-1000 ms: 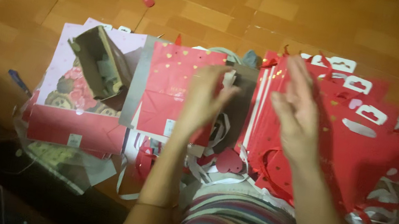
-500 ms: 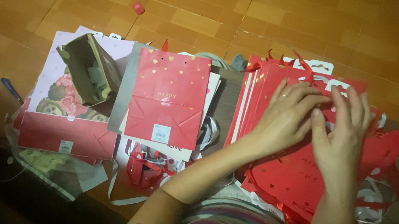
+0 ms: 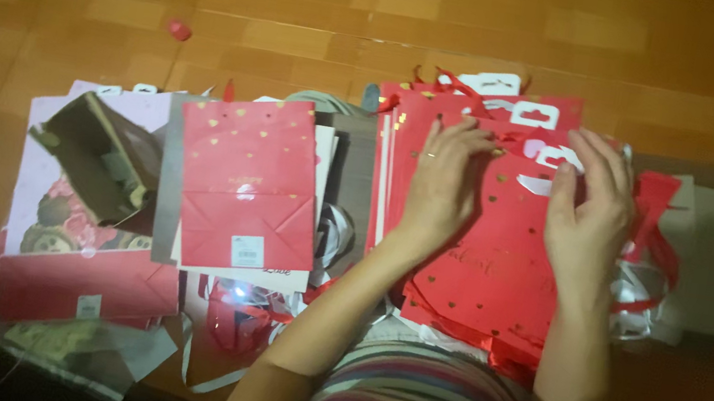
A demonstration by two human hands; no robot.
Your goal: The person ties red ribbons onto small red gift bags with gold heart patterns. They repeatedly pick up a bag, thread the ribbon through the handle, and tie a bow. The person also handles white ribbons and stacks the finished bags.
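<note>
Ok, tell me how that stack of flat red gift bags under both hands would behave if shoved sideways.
The stack of red gift bags would probably fan out rather than move as one: its edges already lie staggered. The glossy-looking paper suggests sheets sliding over each other. Ribbon handles trailing at the right side may snag. The left hand and right hand pressing flat likely steady it.

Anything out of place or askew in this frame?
A small red bit lies alone on the floor, apart from the bags. The red bags under the left hand and right hand are fanned unevenly, not squared.
</note>
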